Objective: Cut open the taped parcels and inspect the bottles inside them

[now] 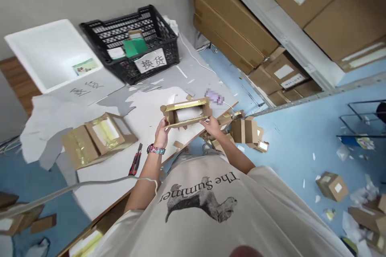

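Observation:
Between my two hands is a small opened cardboard box (171, 117), held above the table's front edge. Its flaps are up, yellowish tape runs along the top edge, and something white shows inside. My left hand (161, 134) grips its left end, and a patterned watch band is on that wrist. At the right end, the fingers of my right hand (212, 125) are closed on the lower corner. A red and black utility knife (136, 160) lies on the table left of my left wrist. Further left sits a taped cardboard box (99, 138).
A black plastic crate (132, 44) with a paper sign and a white foam box (60, 56) stand at the table's back. A blurred purple item (214, 97) lies near the right edge. Shelves of cartons (235, 20) rise at right. Opened boxes (247, 131) litter the blue floor.

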`<act>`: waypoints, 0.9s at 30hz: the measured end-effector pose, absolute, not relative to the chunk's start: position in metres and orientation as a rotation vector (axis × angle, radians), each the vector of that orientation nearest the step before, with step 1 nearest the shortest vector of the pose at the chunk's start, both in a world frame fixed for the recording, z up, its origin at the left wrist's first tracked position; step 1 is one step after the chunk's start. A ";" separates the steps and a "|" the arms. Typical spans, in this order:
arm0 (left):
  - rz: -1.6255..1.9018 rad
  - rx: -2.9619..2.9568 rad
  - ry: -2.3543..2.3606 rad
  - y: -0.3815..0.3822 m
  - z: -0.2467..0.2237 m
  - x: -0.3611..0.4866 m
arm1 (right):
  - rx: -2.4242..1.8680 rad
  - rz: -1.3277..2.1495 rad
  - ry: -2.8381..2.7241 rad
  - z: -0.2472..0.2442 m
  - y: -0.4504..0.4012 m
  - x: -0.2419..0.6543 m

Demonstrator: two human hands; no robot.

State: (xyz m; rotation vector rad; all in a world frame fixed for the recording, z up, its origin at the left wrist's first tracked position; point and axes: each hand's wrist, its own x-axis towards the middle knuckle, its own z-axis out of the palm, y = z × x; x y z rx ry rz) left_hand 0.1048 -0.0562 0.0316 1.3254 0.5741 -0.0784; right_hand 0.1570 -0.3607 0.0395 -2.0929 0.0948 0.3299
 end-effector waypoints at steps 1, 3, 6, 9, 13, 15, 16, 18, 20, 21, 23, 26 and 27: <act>-0.121 1.329 0.523 -0.075 0.035 0.112 | -2.075 0.290 0.148 0.043 -0.384 0.149; -0.213 1.332 0.428 -0.121 0.041 0.126 | -2.039 0.215 0.272 0.049 -0.435 0.132; -0.331 1.322 0.324 -0.203 0.049 0.146 | -1.997 0.103 0.396 0.059 -0.516 0.101; -0.453 1.324 0.261 -0.289 0.054 0.159 | -1.958 -0.013 0.484 0.069 -0.590 0.070; -0.581 1.347 0.192 -0.382 0.056 0.171 | -1.982 -0.093 0.598 0.082 -0.664 0.033; -0.637 1.355 0.202 -0.411 0.056 0.176 | -1.987 -0.112 0.613 0.086 -0.692 0.016; -0.661 1.360 0.209 -0.421 0.055 0.179 | -1.989 -0.133 0.615 0.088 -0.703 0.008; -0.674 1.383 0.218 -0.429 0.054 0.184 | -1.999 -0.203 0.648 0.088 -0.723 -0.009; -0.641 1.408 0.235 -0.425 0.052 0.185 | -2.006 -0.275 0.719 0.086 -0.737 -0.023; -0.626 1.413 0.252 -0.418 0.052 0.183 | -2.001 -0.298 0.754 0.083 -0.742 -0.028; -0.611 1.403 0.308 -0.400 0.052 0.173 | -1.993 -0.289 0.775 0.077 -0.747 -0.033; -0.539 1.375 0.426 -0.360 0.057 0.144 | -2.013 -0.190 0.641 0.064 -0.742 -0.014; -0.489 1.360 0.472 -0.345 0.059 0.133 | -2.018 -0.147 0.564 0.059 -0.736 0.001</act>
